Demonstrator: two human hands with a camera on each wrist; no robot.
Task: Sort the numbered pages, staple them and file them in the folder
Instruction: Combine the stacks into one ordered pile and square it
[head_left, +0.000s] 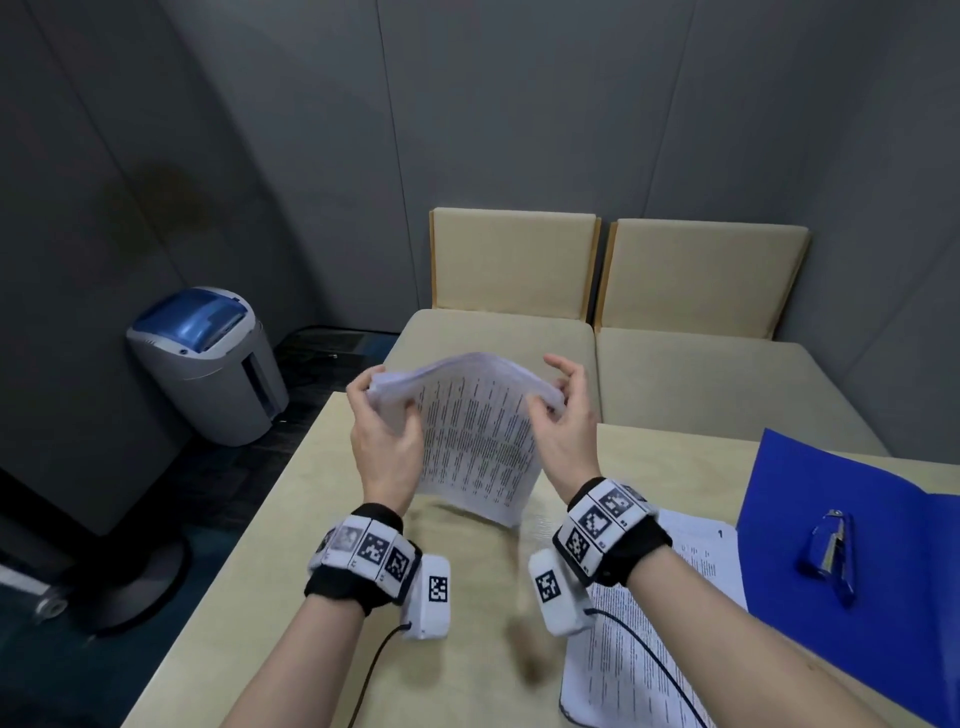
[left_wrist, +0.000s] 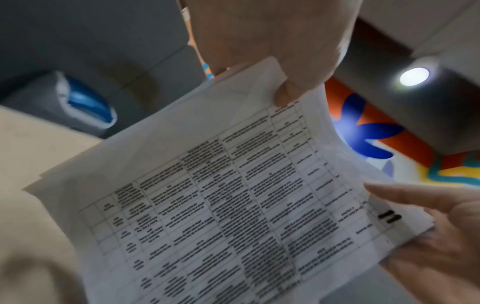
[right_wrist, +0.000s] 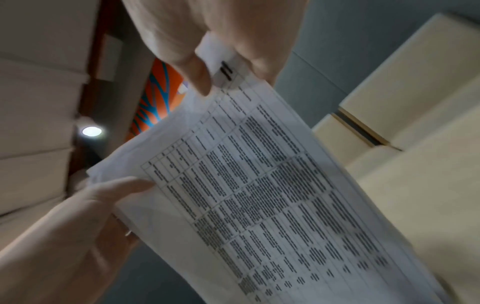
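A stack of printed pages (head_left: 475, 436) hangs upright above the table, held at its two upper corners. My left hand (head_left: 387, 415) pinches the top left corner, thumb on the front sheet (left_wrist: 285, 94). My right hand (head_left: 560, 410) pinches the top right corner beside the number 11 (right_wrist: 226, 72). The front sheet (left_wrist: 233, 195) carries a printed table. Another pile topped by the page marked 1 (head_left: 696, 561) lies on the table under my right forearm. The open blue folder (head_left: 883, 623) lies at the right with a blue stapler (head_left: 831, 553) on it.
The beige table (head_left: 291, 519) has bare room at its left and centre. A grey and blue shredder (head_left: 208, 364) stands on the floor to the left. Beige sofa seats (head_left: 701, 384) sit behind the table. Wrist cables trail over the table's near edge.
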